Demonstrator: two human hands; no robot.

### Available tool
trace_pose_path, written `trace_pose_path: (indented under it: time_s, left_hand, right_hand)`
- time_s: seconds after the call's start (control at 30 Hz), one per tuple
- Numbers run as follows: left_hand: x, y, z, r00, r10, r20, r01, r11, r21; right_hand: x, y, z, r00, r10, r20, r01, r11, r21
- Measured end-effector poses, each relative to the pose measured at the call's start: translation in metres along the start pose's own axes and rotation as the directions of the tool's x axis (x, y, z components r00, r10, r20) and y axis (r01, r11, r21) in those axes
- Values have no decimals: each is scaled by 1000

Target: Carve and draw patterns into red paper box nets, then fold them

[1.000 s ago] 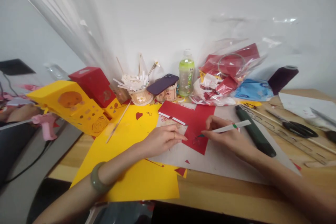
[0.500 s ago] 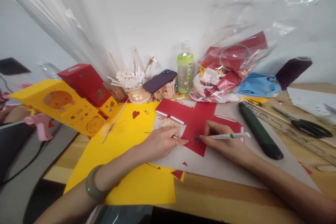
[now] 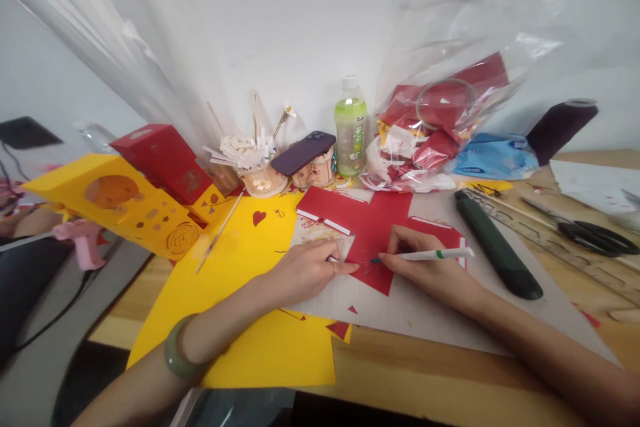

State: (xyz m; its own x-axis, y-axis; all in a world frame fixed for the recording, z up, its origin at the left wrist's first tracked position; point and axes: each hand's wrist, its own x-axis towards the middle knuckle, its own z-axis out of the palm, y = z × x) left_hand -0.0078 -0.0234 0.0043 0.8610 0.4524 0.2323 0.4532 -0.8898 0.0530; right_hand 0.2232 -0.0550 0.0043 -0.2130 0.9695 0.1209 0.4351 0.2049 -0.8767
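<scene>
My right hand (image 3: 420,260) is closed round a white pen (image 3: 425,255) with a green band, its teal tip touching a red paper cutout (image 3: 383,227). Faint lines show on the red paper near that tip. My left hand (image 3: 310,270) lies beside the cutout, index finger stretched onto its left edge and the other fingers curled. The end of a small thin object pokes out between thumb and index; its kind is hidden. Under my left forearm spreads a yellow sheet (image 3: 240,287), and a grey board (image 3: 435,327) lies beneath the cutout.
A dark green cutter (image 3: 495,243), black scissors (image 3: 590,233) and a clear ruler (image 3: 545,230) lie to the right. A green bottle (image 3: 351,127), a phone (image 3: 305,152) and a scrap-filled plastic bag (image 3: 425,127) stand behind. At left are a yellow box (image 3: 125,203) and a pink glue gun (image 3: 83,240).
The pen tip has shifted slightly left and up on the red paper, with my right hand following. My left hand stays in place. The whole view has shifted a little.
</scene>
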Motion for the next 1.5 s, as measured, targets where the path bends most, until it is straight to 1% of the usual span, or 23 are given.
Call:
trace_pose_path:
  time_s: [0.4,0.57,0.8,0.9,1.07,1.23,1.4,1.5]
  left_hand:
    - [-2,-1,3,999,33,-29,-32,999,39]
    - [-2,-2,4,1000,12,4,-12,999,47]
    - [-3,-4,6,1000,5,15,-6,998,61]
    - [-2,-3,4,1000,-4,31,3,999,36]
    - [1,0,0,995,-51,81,53,998,-29]
    - [0,-1,1,995,-54,86,55,998,-10]
    - [0,-1,2,996,-55,76,58,998,-39]
    - [1,0,0,991,-95,96,103,991,-84]
  right_hand:
    - [0,1,0,1000,-6,4,6,1000,1]
    - [-2,1,0,1000,-12,24,12,1000,0]
    - [0,-1,0,1000,3,21,-3,1000,-19]
    - [0,-2,1,1000,0,11,0,1000,-25]
    - [-1,-1,0,1000,2,0,-2,999,-36]
    - [-2,0,1,1000,7,17,-7,999,-32]
    - [-1,0,1,1000,8,29,-8,1000,-18]
    - [-1,0,1,999,0,33,0,1000,-13]
